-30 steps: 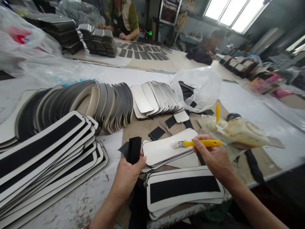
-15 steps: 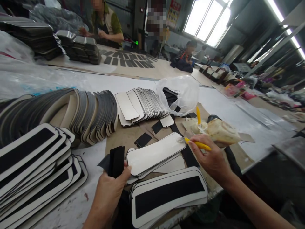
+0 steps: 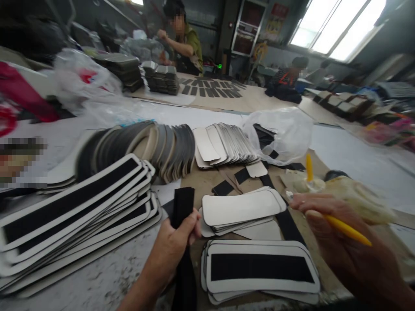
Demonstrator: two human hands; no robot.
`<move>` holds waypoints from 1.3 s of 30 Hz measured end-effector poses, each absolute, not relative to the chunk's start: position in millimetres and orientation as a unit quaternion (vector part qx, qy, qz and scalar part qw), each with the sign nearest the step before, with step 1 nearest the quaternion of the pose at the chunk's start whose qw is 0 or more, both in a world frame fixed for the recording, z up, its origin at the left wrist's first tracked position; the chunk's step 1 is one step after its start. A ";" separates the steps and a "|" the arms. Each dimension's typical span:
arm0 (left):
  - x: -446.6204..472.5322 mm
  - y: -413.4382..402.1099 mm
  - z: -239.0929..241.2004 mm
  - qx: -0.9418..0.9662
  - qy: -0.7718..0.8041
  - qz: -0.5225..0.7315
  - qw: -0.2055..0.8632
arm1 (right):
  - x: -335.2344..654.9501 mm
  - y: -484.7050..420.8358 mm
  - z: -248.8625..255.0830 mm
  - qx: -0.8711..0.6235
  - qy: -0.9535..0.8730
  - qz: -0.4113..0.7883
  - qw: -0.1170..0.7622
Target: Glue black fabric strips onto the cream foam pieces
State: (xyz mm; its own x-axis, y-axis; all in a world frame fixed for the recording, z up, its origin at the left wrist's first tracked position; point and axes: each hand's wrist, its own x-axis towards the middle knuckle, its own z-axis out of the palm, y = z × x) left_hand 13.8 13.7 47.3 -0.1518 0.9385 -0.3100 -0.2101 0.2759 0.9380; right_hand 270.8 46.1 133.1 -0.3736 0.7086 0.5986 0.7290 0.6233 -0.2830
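My left hand (image 3: 178, 242) is closed around a bundle of black fabric strips (image 3: 183, 205), just left of a small stack of plain white panels (image 3: 241, 207). A long black tail of strip hangs below that fist. In my right hand (image 3: 346, 229) is a brush with a yellow handle (image 3: 348, 230); its whitish tip shows past my fingers, right of the white panels and apart from them. Nearer to me lies another stack of white panels, the top panel (image 3: 262, 285) bearing a black strip along its middle.
At left lies a large fanned stack of black-striped panels (image 3: 81, 203). Behind it curved dark pieces (image 3: 175, 151) stand in a row beside more white panels (image 3: 227, 142). A plastic bag (image 3: 292, 134) and a glue-stained container (image 3: 353, 194) sit at right. A co-worker (image 3: 188, 47) works across the table.
The view has swung left. My right hand has drawn the brush off the white panel towards me. My left hand has come away from the panel's left end, still gripping the black strips.
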 end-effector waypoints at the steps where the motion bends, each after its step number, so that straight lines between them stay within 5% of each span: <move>1: 14.3 9.5 55.6 0.311 0.533 0.505 0.604 | 260.2 48.7 133.7 -0.438 -0.825 0.030 0.355; 8: 27.7 -11.3 85.0 0.337 0.420 0.471 0.699 | 175.7 53.7 115.7 -0.422 -0.715 0.481 0.281; 11: 31.3 -16.2 81.0 0.339 0.417 0.459 0.707 | 160.9 50.4 108.5 -0.441 -0.638 0.572 0.266; 23: 48.0 -17.9 79.8 0.323 0.435 0.504 0.673 | 176.0 39.6 116.1 -0.480 -0.606 0.534 0.342; 33: 46.5 -38.9 61.5 0.349 0.454 0.378 0.727 | 218.3 66.6 144.8 -0.484 -0.467 0.554 0.490; 36: 30.3 -40.5 60.7 0.334 0.512 0.379 0.694 | 245.5 76.8 168.4 -0.523 -0.488 0.536 0.448; 39: 18.2 -26.3 56.5 0.276 0.589 0.444 0.616 | 268.2 83.9 174.8 -0.592 -0.572 0.489 0.288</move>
